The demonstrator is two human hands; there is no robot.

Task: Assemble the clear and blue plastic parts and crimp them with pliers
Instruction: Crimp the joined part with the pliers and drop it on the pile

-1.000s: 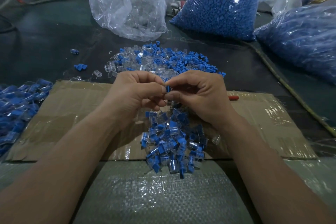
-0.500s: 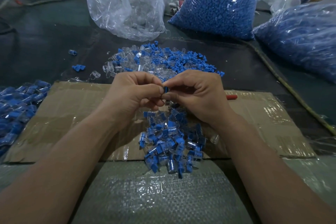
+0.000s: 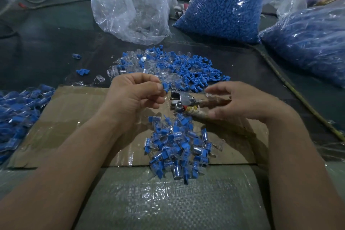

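Dark worktop (image 3: 46,43) runs under everything, with a taped sheet of cardboard (image 3: 74,117) laid on it and a woven plastic sheet (image 3: 168,201) nearest the person.

Over the cardboard the left hand (image 3: 134,97) is curled, and its thumb and forefinger pinch a small blue part (image 3: 165,87) at their tips. Whether a clear piece is already on it cannot be told.

Just right of that pinch lie the pliers (image 3: 179,99), metal head toward the left fingers and wrapped handles running back into the right hand (image 3: 240,102). The right fingers (image 3: 218,114) are half curled under the handles with the thumb above them. They are blurred, so it cannot be told whether they actually clamp the handles.

Directly below both sets of fingers, a pile of joined parts (image 3: 175,147) spills off the cardboard's near edge onto the woven sheet. Just beyond the fingertips, a loose heap of clear and blue parts (image 3: 173,67) is spread on the worktop, its near edge behind the pliers' head.

Left of the left fingers sit a stray clear piece (image 3: 99,79) and two stray blue bits (image 3: 82,71), and farther left another mound of blue-and-clear pieces (image 3: 18,114) lies at the cardboard's edge. Well beyond the fingers stand a crumpled clear bag (image 3: 130,5) and a full bag of blue parts (image 3: 224,2). A second blue bag (image 3: 308,43) lies off to the right, past a yellowish cord (image 3: 298,95).
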